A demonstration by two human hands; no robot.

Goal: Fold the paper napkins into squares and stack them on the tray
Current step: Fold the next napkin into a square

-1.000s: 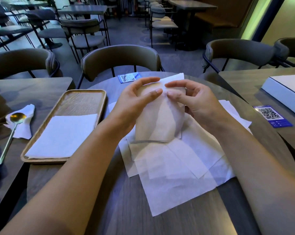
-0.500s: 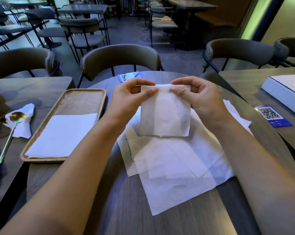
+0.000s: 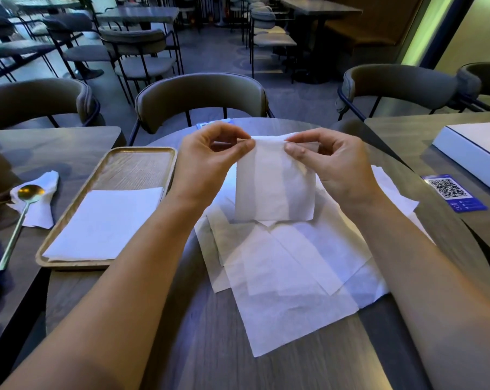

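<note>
Both hands are up over the round table (image 3: 266, 370), each pinching a top corner of a folded napkin (image 3: 274, 187) that hangs roughly square between them, its lower edge just above the loose pile of unfolded napkins (image 3: 289, 277). Over on the left, the wooden tray (image 3: 131, 164) already carries a folded stack (image 3: 106, 223) at its near end. The left hand (image 3: 207, 164) grips with thumb on the near face and forefinger curled over the top edge, wrist bent inward; the right hand (image 3: 331, 167) mirrors it, thumb pressed flat on the paper, the other fingers tucked behind. To finish this step well, I'd say the corners want matching exactly before the crease is run firm, and the thin tissue kept lightly taut so it doesn't sag or tear, then carried left and laid square on the stack.
</note>
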